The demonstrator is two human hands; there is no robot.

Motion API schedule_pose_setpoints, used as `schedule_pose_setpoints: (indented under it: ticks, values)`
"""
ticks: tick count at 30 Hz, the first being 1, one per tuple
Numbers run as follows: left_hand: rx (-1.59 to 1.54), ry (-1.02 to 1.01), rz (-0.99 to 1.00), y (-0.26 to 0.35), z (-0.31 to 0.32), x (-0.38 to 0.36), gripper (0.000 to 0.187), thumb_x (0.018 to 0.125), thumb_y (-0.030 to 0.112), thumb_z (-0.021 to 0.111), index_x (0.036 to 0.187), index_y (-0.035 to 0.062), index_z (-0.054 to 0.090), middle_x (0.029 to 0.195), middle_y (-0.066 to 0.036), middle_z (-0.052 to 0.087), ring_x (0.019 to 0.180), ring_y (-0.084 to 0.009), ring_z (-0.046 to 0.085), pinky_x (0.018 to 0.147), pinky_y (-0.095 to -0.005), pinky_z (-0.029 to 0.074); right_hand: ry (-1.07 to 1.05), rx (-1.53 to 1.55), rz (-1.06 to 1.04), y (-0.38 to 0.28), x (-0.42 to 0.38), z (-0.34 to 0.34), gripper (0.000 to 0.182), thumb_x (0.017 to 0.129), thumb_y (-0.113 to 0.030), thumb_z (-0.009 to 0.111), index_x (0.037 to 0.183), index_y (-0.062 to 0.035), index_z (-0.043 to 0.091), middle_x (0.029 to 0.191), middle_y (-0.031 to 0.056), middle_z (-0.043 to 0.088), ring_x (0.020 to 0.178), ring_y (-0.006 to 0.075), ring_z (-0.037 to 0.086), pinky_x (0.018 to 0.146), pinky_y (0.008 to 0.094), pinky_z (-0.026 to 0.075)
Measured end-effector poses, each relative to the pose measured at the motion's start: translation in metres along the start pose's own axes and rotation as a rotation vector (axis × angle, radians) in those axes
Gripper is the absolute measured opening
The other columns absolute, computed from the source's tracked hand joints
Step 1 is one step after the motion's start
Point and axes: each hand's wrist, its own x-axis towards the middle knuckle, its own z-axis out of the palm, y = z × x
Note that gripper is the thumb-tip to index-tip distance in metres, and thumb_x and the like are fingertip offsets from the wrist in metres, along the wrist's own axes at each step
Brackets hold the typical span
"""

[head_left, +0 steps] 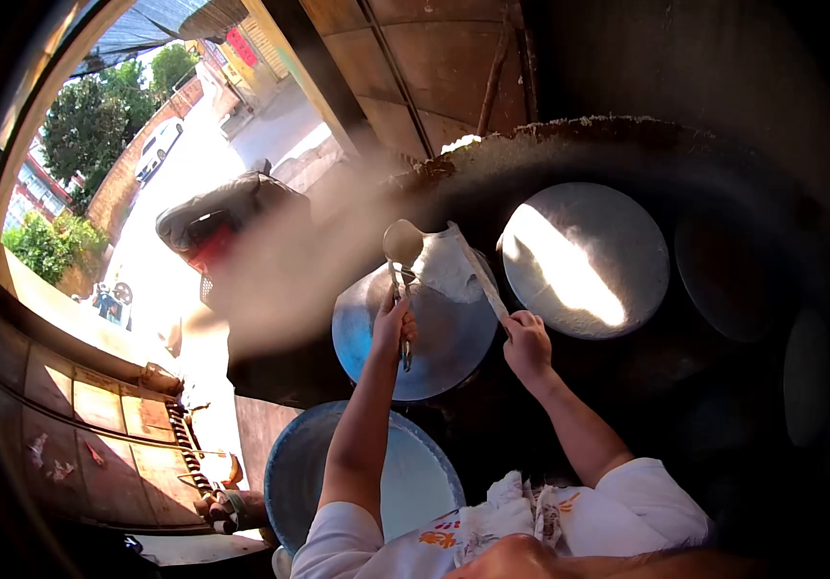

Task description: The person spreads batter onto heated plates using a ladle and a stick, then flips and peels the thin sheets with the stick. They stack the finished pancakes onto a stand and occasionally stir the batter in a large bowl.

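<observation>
My left hand [395, 328] is closed around the handle of a metal ladle [402, 241], whose round bowl points away from me over the far side of a round metal pan [425, 372]. A long flat stick [478, 270] is gripped in my right hand [528, 344], slanting up and left over the pan's right edge. Between ladle and stick, a whitish layer [449, 268] covers the far part of the pan. Close to my body, below the pan, stands a wide blue-grey basin [285, 463] with pale liquid [417, 482] in it.
Right of the pan lies a round pale lid [584, 261] crossed by sunlight. Steam [309, 270] drifts up on the left. The dark stove's rough rim [627, 130] curves behind. Outside are a parked scooter [227, 217] and a white car [158, 150].
</observation>
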Motion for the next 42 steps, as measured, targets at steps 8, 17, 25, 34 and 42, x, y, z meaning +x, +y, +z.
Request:
schedule_pose_setpoints:
  ticks: [8,17,25,34,42]
  values:
    - [0.378,0.220,0.147,-0.005,-0.036,-0.009,0.056,0.092,0.010,0.049,0.144,0.0167,0.030,0.052,0.000,0.037,0.036,-0.0108,0.036,0.033,-0.0279,0.032,-0.099,0.037,-0.086,0.000,0.028,0.023,0.031,0.067,0.003,0.060,0.096,-0.0038,0.069,0.094,0.0077,0.063,0.085,0.0292,0.058,0.079,0.0358,0.048]
    - [0.397,0.403,0.077,-0.013,-0.054,-0.096,0.051,0.094,0.015,0.050,0.141,0.0284,0.037,0.057,0.001,0.041,0.039,-0.0104,0.038,0.036,-0.0279,0.033,-0.063,-0.033,-0.093,-0.007,0.032,0.033,0.027,0.068,0.001,0.059,0.092,-0.0060,0.071,0.092,0.0069,0.065,0.085,0.0279,0.058,0.079,0.0360,0.047]
    - [-1.479,-0.404,-0.062,-0.041,-0.042,-0.152,0.024,0.101,0.030,0.035,0.087,0.0169,0.051,0.057,0.004,0.029,0.037,-0.0071,0.031,0.034,-0.0209,0.029,-0.312,0.155,-0.247,-0.042,0.045,0.077,0.023,0.071,-0.002,0.059,0.090,-0.0073,0.071,0.092,0.0043,0.064,0.089,0.0288,0.056,0.077,0.0361,0.048]
    - [-1.371,-0.386,0.343,-0.044,0.036,-0.168,0.028,0.102,0.030,0.031,0.121,0.0202,0.048,0.059,0.003,0.030,0.040,-0.0057,0.034,0.037,-0.0202,0.033,-0.445,0.260,-0.415,0.029,0.142,0.046,0.025,0.064,0.000,0.059,0.086,-0.0052,0.070,0.089,0.0093,0.066,0.085,0.0318,0.058,0.078,0.0381,0.048]
    - [-1.303,-0.162,0.433,-0.042,0.068,-0.172,0.029,0.102,0.028,0.030,0.125,0.0248,0.047,0.061,0.003,0.031,0.041,-0.0058,0.033,0.037,-0.0204,0.033,-0.710,0.455,-0.625,-0.004,0.134,0.098,0.021,0.065,-0.004,0.063,0.083,-0.0080,0.071,0.087,0.0087,0.067,0.084,0.0316,0.059,0.077,0.0394,0.048]
